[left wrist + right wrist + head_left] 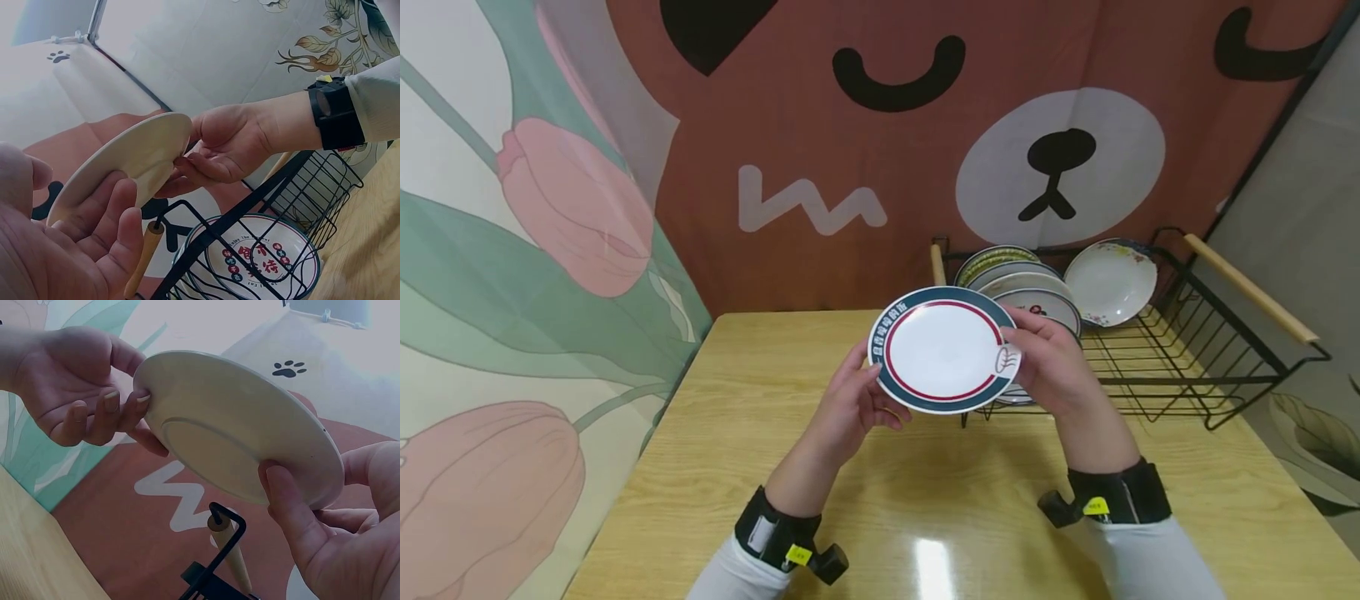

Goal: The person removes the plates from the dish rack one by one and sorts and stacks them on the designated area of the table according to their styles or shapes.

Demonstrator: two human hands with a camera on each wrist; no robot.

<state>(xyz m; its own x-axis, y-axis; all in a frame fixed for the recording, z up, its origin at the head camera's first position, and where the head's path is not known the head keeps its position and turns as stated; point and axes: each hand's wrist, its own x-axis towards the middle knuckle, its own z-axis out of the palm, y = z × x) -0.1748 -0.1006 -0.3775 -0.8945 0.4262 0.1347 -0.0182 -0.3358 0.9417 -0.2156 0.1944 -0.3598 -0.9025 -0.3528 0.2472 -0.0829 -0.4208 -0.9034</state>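
Observation:
A white plate [943,350] with a dark teal rim band, a red ring and a small leaf drawing is held above the table between both hands. My left hand [859,400] grips its left edge, thumb at the rim and fingers underneath. On the opposite edge, my right hand [1051,358] pinches the rim with the thumb on top. The plate's pale underside [212,425] and its foot ring show in the right wrist view. Behind the plate, several plates [1026,287] stand on edge in a black wire rack, partly hidden by it.
The black wire dish rack [1180,379] with wooden handles [1251,287] stands at the table's back right. A flower-patterned white bowl [1111,283] leans at its back. The wooden table [737,467] meets a bear-print cloth [805,275] behind and a tulip-print cloth [572,350] at left.

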